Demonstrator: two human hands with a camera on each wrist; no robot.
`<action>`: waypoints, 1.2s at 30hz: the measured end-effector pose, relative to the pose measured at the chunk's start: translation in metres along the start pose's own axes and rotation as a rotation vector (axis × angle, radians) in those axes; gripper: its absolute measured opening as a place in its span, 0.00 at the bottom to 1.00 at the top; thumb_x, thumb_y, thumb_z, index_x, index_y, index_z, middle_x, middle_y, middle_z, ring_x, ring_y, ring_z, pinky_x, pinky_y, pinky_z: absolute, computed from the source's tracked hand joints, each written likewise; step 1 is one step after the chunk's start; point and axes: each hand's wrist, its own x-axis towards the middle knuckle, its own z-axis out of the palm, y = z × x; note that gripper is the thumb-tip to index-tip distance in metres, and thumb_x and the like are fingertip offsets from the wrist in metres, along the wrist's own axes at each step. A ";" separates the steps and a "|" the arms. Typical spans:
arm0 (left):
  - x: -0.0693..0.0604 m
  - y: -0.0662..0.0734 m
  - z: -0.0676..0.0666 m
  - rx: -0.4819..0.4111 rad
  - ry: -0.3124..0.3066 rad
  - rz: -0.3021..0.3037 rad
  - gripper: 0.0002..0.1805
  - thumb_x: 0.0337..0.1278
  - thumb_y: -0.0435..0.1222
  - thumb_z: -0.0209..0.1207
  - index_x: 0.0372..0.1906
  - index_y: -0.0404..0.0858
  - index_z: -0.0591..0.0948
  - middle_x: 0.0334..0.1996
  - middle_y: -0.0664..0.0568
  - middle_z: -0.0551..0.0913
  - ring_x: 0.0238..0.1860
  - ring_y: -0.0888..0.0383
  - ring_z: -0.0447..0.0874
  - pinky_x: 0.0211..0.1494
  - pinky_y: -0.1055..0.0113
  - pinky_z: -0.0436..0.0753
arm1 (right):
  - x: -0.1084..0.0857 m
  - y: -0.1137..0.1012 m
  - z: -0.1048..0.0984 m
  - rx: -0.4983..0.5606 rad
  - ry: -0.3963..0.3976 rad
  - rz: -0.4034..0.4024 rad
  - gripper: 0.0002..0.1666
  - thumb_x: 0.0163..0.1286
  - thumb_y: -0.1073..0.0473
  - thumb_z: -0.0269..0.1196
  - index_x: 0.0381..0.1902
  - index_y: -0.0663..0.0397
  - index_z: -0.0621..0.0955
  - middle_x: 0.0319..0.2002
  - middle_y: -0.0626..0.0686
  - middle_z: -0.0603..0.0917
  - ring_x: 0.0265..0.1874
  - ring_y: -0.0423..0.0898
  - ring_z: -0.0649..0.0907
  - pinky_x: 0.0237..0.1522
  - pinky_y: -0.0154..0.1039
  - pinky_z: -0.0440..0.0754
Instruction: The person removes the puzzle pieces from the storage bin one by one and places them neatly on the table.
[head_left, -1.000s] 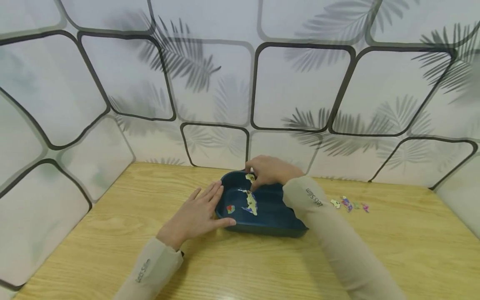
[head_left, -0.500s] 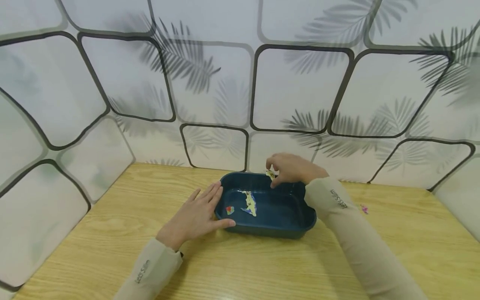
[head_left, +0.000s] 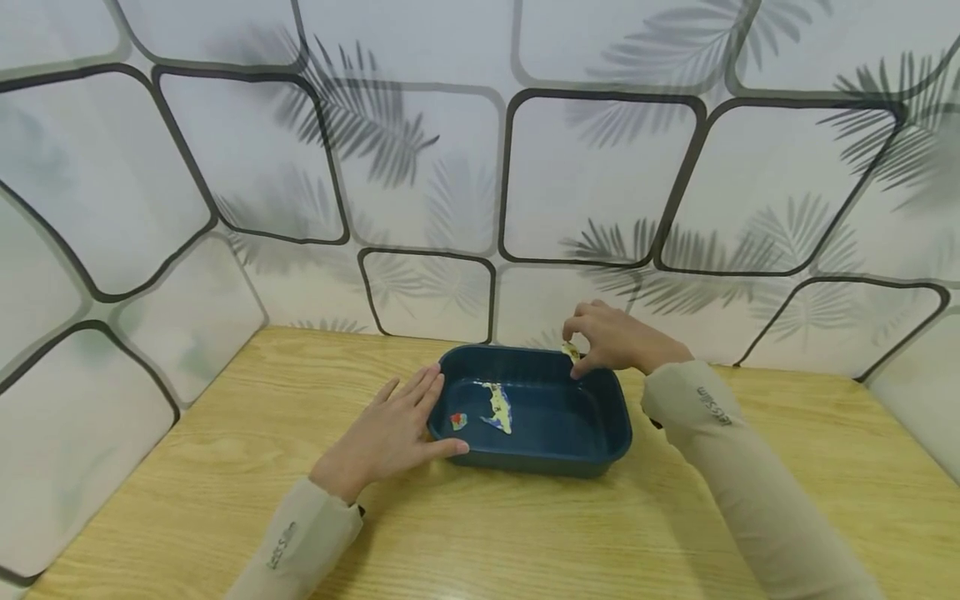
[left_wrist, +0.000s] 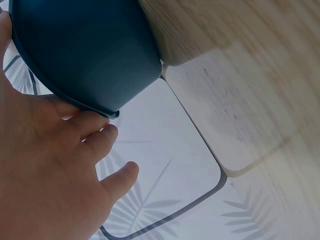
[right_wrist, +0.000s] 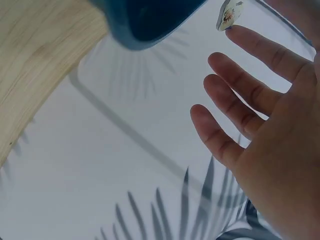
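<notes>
Since my right hand (head_left: 618,338) moved right, the scrap (head_left: 572,352) its fingers pinch is farther from the red scrap (head_left: 458,421), left hand (head_left: 386,437) straight-fingered.

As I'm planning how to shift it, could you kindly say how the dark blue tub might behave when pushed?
The tub would probably slide rather than tip, being low and wide. It looks thin-walled, so it may be light for its size. The cream-and-blue piece lying inside may shift.
</notes>
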 end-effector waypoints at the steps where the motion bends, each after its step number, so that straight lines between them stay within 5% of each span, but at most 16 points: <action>1: 0.000 0.000 0.000 0.000 0.000 0.001 0.54 0.66 0.66 0.53 0.77 0.25 0.58 0.79 0.36 0.53 0.78 0.42 0.51 0.76 0.39 0.53 | -0.002 0.002 0.000 -0.005 0.000 0.000 0.26 0.60 0.52 0.77 0.51 0.59 0.83 0.51 0.61 0.78 0.54 0.63 0.75 0.56 0.61 0.75; 15: 0.000 0.000 0.000 0.007 0.005 -0.001 0.54 0.66 0.65 0.53 0.77 0.25 0.58 0.79 0.36 0.53 0.79 0.42 0.51 0.76 0.39 0.54 | -0.020 0.021 0.001 -0.010 0.037 -0.029 0.26 0.58 0.51 0.78 0.47 0.62 0.83 0.45 0.61 0.78 0.46 0.60 0.76 0.49 0.60 0.76; 25: 0.001 0.001 0.001 0.007 -0.008 -0.007 0.55 0.65 0.66 0.53 0.77 0.25 0.58 0.79 0.36 0.52 0.79 0.41 0.50 0.76 0.39 0.52 | -0.038 0.038 0.004 0.076 0.042 0.004 0.27 0.57 0.54 0.77 0.48 0.66 0.83 0.47 0.63 0.78 0.53 0.67 0.76 0.56 0.66 0.73; 36: 0.000 0.001 -0.001 0.008 -0.011 -0.009 0.54 0.66 0.65 0.53 0.77 0.25 0.58 0.79 0.36 0.53 0.79 0.42 0.49 0.76 0.39 0.53 | -0.062 0.065 0.007 0.085 0.040 0.051 0.28 0.56 0.55 0.78 0.47 0.69 0.82 0.46 0.64 0.79 0.50 0.68 0.76 0.50 0.65 0.75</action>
